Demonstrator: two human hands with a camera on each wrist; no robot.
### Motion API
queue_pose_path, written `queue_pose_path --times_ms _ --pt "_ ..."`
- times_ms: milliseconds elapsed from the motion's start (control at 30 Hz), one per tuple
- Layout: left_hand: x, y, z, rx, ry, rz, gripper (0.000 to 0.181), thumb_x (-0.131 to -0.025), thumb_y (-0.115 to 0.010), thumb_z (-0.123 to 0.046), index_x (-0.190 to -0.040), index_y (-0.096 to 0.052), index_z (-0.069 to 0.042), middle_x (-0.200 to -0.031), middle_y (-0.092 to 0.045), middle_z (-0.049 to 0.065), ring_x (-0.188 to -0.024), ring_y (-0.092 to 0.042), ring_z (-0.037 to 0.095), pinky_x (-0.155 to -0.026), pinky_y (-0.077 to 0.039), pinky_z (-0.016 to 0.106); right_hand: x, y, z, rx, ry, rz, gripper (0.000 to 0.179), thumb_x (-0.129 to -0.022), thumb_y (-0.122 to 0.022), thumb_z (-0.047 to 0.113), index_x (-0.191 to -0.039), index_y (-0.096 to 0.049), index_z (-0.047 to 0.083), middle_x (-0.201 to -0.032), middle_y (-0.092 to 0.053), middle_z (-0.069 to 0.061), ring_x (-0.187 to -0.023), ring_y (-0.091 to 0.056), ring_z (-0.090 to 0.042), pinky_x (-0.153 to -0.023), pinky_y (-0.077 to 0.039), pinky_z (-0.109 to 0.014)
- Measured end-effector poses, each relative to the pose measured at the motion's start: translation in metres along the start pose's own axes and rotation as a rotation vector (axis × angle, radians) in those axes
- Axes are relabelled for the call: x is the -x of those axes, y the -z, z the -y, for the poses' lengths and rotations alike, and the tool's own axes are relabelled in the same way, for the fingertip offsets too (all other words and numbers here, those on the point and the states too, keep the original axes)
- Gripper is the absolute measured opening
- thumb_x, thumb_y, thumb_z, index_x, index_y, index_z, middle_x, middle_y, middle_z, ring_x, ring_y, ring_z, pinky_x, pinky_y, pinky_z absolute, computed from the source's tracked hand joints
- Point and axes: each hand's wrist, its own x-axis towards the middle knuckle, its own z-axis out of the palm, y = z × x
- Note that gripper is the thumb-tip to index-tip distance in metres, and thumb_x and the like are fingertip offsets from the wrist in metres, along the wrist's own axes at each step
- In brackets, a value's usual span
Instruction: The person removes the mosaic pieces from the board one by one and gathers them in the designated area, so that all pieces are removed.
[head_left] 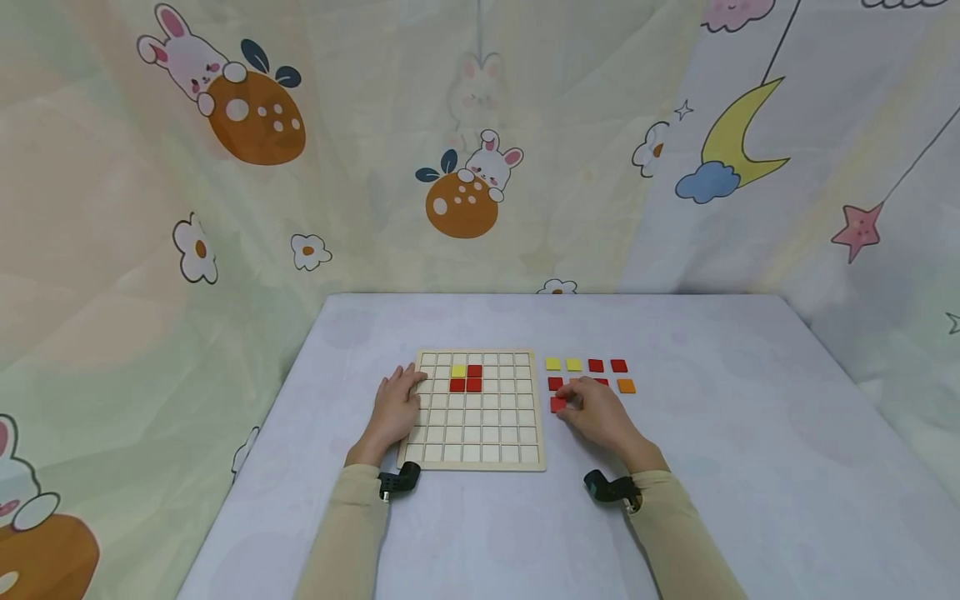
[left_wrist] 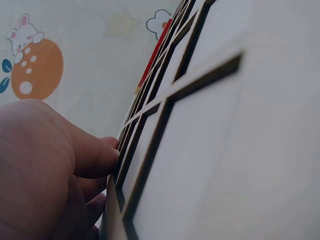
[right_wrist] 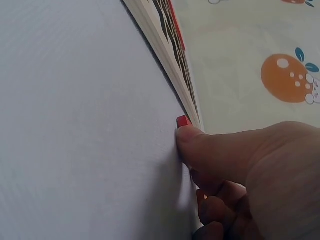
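A pale wooden grid board (head_left: 472, 466) lies on the table, with a yellow tile (head_left: 458, 372) and several red tiles (head_left: 474, 385) forming a small square block in its upper cells. My left hand (head_left: 390, 408) rests at the board's left edge, fingertips on the frame; the left wrist view shows the thumb (left_wrist: 95, 155) against that edge. Just right of the board, my right hand (head_left: 602, 417) pinches a small red square tile (head_left: 557, 405) between thumb and fingers. In the right wrist view only a corner of this red tile sticks out past the thumb.
Loose tiles lie in rows right of the board: two yellow tiles (head_left: 573, 365), several red tiles (head_left: 596, 366) and orange tiles (head_left: 626, 386), some partly covered by the right hand. Beyond the table's far edge hangs a patterned cloth (head_left: 375, 208).
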Motion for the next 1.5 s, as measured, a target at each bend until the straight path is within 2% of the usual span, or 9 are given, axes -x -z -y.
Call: queue_pose_path --times_ms 267,567,967,1300,1500 --pt "-0.0005 -0.0024 0.0015 -0.004 -0.013 -0.025 0.039 -0.095 -0.047 -0.001 -0.133 -0.057 -0.002 -0.155 -0.033 0.019 -0.147 -0.017 0.037 -0.121 -0.003 0.051 -0.0003 -0.0002 0.0004 -0.001 -0.002 -0.006 0.028 -0.082 -0.080 0.016 -0.108 -0.071 0.013 -0.101 -0.064 -0.001 -0.087 -0.053 -0.019 -0.074 -0.052 -0.029" --pt "-0.0008 -0.0001 0.0021 -0.003 0.007 -0.007 0.039 -0.096 -0.046 -0.003 -0.134 -0.056 -0.004 -0.156 -0.032 0.017 -0.148 -0.016 0.034 -0.122 -0.002 0.048 -0.0015 -0.0010 -0.0007 0.002 0.012 -0.008 0.028 -0.081 -0.080 0.016 -0.108 -0.072 0.013 -0.098 -0.063 -0.001 -0.085 -0.053 -0.018 -0.071 -0.051 -0.028" --pt "-0.0010 0.0012 0.0016 0.001 0.006 0.003 0.039 -0.097 -0.046 -0.004 -0.135 -0.056 -0.004 -0.157 -0.031 0.016 -0.149 -0.015 0.033 -0.122 -0.002 0.049 -0.0024 -0.0006 -0.0020 0.003 -0.001 -0.007 0.033 -0.081 -0.081 0.018 -0.112 -0.071 0.012 -0.104 -0.064 -0.002 -0.089 -0.054 -0.019 -0.076 -0.054 -0.030" --pt "-0.0016 -0.0011 0.0016 -0.002 0.025 0.012 0.040 -0.097 -0.045 -0.004 -0.136 -0.055 -0.005 -0.157 -0.030 0.014 -0.149 -0.013 0.031 -0.122 0.000 0.046 -0.0025 -0.0008 -0.0005 -0.068 -0.017 -0.056 0.023 -0.091 -0.069 0.029 -0.109 -0.072 0.015 -0.103 -0.065 0.000 -0.088 -0.055 -0.019 -0.075 -0.052 -0.031" --pt "-0.0014 -0.0007 0.0013 -0.013 0.030 0.017 0.039 -0.098 -0.045 -0.005 -0.136 -0.055 -0.006 -0.158 -0.030 0.013 -0.149 -0.013 0.031 -0.122 0.000 0.045 -0.0057 -0.0069 0.0057 -0.092 0.056 -0.115 0.018 -0.092 -0.069 0.024 -0.107 -0.072 0.015 -0.099 -0.065 0.002 -0.079 -0.053 -0.016 -0.065 -0.049 -0.027"
